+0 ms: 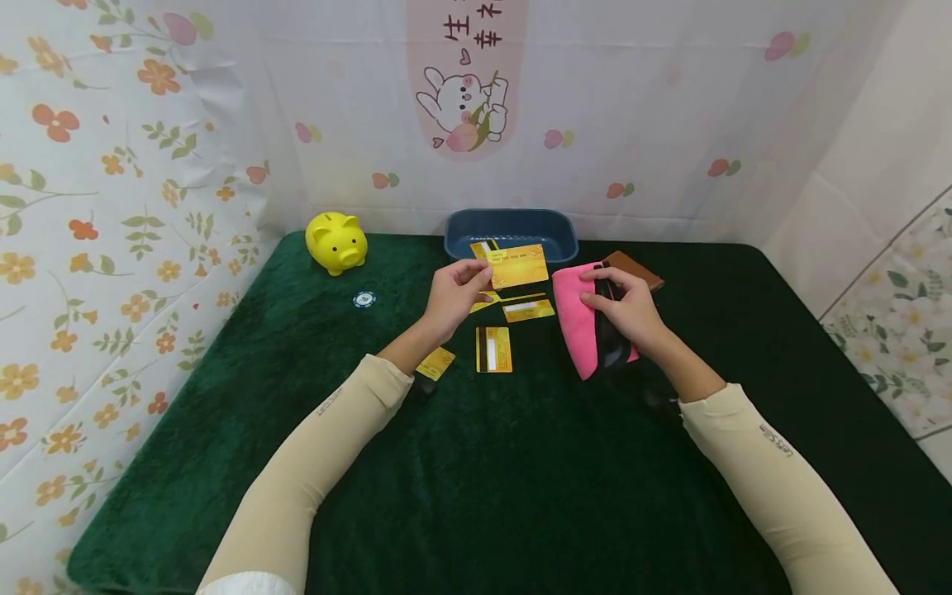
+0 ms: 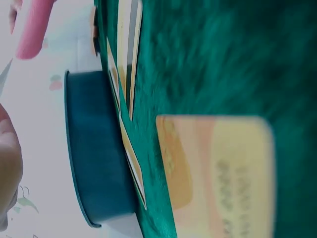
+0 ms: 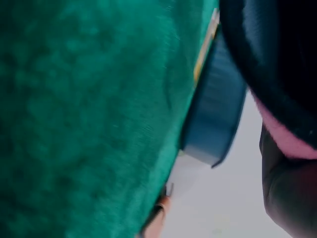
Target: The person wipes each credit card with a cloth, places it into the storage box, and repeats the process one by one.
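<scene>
My left hand [image 1: 454,297] pinches a golden bank card [image 1: 519,266] by its left end, thumb and fingers at the edge, and holds it up before the blue basin. Below it, several more golden cards lie on the green cloth, one [image 1: 494,350] with its striped back up and one [image 2: 218,173] partly under the left wrist. To the right, my right hand [image 1: 625,306] grips a soft pink piece [image 1: 576,318] with a black part along its side. In the right wrist view its dark, curved edge [image 3: 247,64] fills the upper right corner; what kind of thing it is, I cannot tell.
At the back stands a dark blue basin [image 1: 513,221], with a card leaning near its front. A brown leather item [image 1: 635,268] lies behind the right hand. On the left are a yellow piggy bank [image 1: 336,244] and a poker chip [image 1: 364,300]. Patterned curtains hang behind the table.
</scene>
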Demonstrator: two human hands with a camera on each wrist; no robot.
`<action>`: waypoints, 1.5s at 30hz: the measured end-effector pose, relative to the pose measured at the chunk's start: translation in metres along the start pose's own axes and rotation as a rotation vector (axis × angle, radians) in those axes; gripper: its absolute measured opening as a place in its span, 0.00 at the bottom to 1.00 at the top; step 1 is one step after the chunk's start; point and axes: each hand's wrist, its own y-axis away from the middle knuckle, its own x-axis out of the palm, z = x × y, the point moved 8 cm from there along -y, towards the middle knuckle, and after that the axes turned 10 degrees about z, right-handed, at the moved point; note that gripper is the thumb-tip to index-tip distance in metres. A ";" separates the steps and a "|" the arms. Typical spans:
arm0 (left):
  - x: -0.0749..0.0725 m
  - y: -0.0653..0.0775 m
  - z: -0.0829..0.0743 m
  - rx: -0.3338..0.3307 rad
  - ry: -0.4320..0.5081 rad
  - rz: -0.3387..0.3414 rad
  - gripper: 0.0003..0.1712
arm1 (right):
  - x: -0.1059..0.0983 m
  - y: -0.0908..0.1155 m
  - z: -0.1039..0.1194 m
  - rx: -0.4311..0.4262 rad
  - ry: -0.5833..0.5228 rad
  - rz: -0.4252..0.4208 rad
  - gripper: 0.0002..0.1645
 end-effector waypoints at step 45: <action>-0.048 -0.045 0.024 -0.191 -0.163 -0.180 0.17 | 0.008 0.005 -0.015 0.025 0.010 0.102 0.23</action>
